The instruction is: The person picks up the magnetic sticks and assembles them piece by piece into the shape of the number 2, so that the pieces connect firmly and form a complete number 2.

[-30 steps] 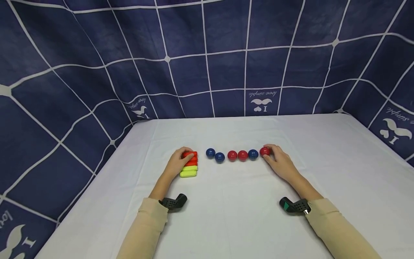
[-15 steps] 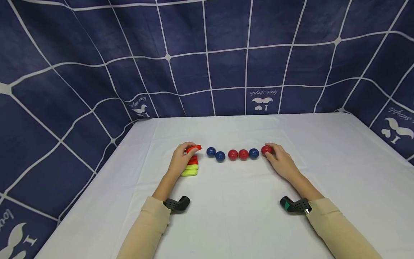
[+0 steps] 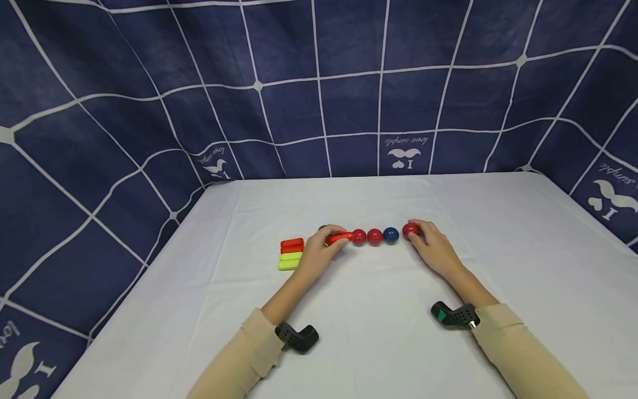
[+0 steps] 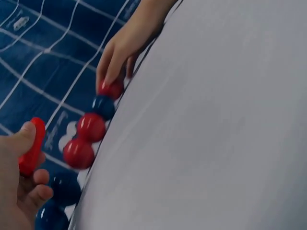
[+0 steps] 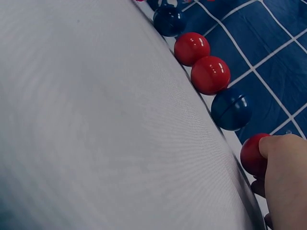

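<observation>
Between thumb and fingers, my left hand [image 3: 316,252] pinches a red rounded bar [image 3: 340,238] over the left end of the ball row. Two blue balls lie beneath that hand, mostly hidden in the head view; the left wrist view shows one blue ball [image 4: 65,188] and the other blue ball [image 4: 51,215]. Farther right come two red balls, the first red ball [image 3: 359,237] touching or overlapping the bar's tip in the head view, then a blue ball [image 3: 391,235]. At the right end, my right hand [image 3: 432,246] grips another red ball [image 3: 410,229].
Left of the balls, red bars [image 3: 291,243] and yellow-green bars [image 3: 289,265] lie side by side on the white tablecloth [image 3: 369,310]. A dark blue curtain [image 3: 349,105] with white lines hangs behind the table and along both sides.
My left hand has lifted a red bar off the far end of the bar group and carried it right, over the blue balls. The right hand stays on its red ball, almost still.
</observation>
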A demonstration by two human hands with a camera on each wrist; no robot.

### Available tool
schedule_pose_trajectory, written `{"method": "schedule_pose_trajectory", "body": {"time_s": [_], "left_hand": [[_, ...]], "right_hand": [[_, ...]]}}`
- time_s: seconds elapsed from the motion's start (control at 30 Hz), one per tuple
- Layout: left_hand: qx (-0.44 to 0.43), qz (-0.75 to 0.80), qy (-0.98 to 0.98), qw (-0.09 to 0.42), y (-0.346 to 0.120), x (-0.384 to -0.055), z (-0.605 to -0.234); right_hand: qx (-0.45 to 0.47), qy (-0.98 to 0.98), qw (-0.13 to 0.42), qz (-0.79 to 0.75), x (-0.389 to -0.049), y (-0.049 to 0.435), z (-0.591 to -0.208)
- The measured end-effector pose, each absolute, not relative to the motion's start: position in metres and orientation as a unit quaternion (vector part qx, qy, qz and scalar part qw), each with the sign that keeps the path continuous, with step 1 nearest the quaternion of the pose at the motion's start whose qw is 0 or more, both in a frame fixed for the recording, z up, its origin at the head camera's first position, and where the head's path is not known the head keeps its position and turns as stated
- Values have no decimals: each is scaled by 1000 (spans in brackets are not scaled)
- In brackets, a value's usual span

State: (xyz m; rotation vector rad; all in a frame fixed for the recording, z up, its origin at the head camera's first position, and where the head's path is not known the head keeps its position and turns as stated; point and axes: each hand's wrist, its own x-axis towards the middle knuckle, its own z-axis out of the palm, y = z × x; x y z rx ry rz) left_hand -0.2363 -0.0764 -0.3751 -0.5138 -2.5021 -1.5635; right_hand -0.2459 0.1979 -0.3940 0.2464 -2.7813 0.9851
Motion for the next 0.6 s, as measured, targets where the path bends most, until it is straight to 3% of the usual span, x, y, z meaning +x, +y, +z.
{"method": "schedule_pose_trajectory", "body": {"time_s": [0.27, 0.6], "left_hand": [[-166, -545, -821, -33, -61, -229, -383], [-174, -556, -808, -81, -64, -218, -365]], "right_hand": [[87, -928, 93, 351, -248, 197, -395], [70, -883, 133, 444, -242, 191, -396]]}}
